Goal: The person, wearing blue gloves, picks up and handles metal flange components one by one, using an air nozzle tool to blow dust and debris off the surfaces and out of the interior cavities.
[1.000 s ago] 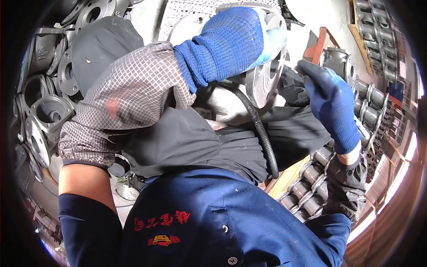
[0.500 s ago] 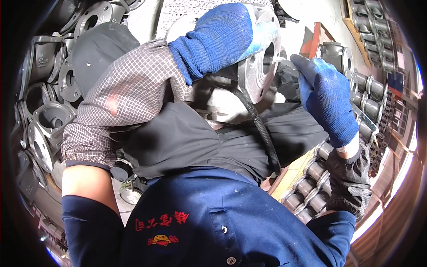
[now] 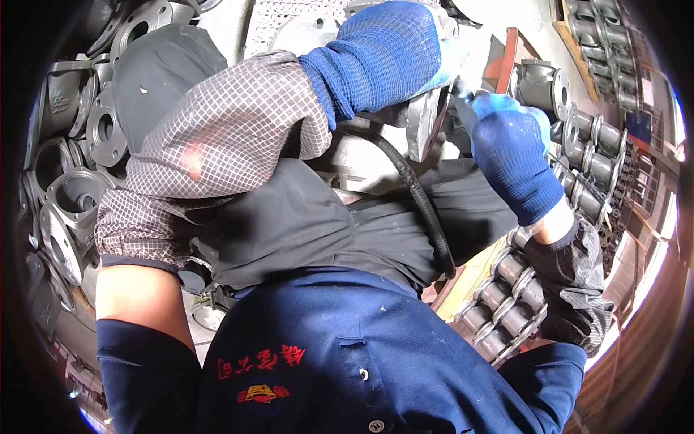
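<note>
While it's part hid | flanged casting (image 3: pixel 417 129): gry metal, rnd rim, near edge-on

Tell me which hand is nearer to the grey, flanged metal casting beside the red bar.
Right. The blue-gloved right hand is just below the casting in the picture; the blue-gloved left hand is farther away, to the casting's left.

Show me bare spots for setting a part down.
Pale floor shows at upper right, between the red metal piece and wooden plank; a narrow strip lies left of the perforated plate. Crowded: far left, grey castings; centre, the left hand at a flanged casting.
</note>
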Demonstrator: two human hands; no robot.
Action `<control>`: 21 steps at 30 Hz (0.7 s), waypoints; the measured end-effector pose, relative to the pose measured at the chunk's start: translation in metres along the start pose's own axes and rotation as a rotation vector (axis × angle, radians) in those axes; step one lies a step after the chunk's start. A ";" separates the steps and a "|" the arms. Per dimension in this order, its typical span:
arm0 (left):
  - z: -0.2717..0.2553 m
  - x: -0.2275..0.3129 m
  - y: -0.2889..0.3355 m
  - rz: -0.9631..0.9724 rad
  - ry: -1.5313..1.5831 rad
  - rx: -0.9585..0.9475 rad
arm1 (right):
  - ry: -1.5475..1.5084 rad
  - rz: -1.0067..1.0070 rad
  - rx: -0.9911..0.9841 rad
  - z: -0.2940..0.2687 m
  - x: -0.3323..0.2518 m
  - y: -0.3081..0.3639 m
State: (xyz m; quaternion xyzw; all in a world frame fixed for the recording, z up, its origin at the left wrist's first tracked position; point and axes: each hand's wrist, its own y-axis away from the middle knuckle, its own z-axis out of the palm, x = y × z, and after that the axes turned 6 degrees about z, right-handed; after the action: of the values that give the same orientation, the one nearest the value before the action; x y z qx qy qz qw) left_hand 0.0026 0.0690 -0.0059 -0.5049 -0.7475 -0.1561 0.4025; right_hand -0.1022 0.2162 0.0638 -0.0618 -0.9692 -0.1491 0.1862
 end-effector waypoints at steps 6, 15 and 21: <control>0.003 0.007 -0.007 -0.020 -0.044 -0.069 | 0.107 0.211 -0.375 -0.015 -0.007 0.000; 0.013 -0.002 -0.006 0.132 0.010 -0.016 | 0.246 -0.004 -0.103 -0.009 -0.019 0.008; 0.016 0.012 -0.004 -0.084 0.055 -0.049 | 0.040 0.038 -0.229 -0.016 -0.018 0.018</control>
State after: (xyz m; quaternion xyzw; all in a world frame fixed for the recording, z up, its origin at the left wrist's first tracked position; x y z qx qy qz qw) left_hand -0.0098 0.0849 -0.0062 -0.4783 -0.7527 -0.2047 0.4035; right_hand -0.0771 0.2275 0.0763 -0.0981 -0.9404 -0.2567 0.2002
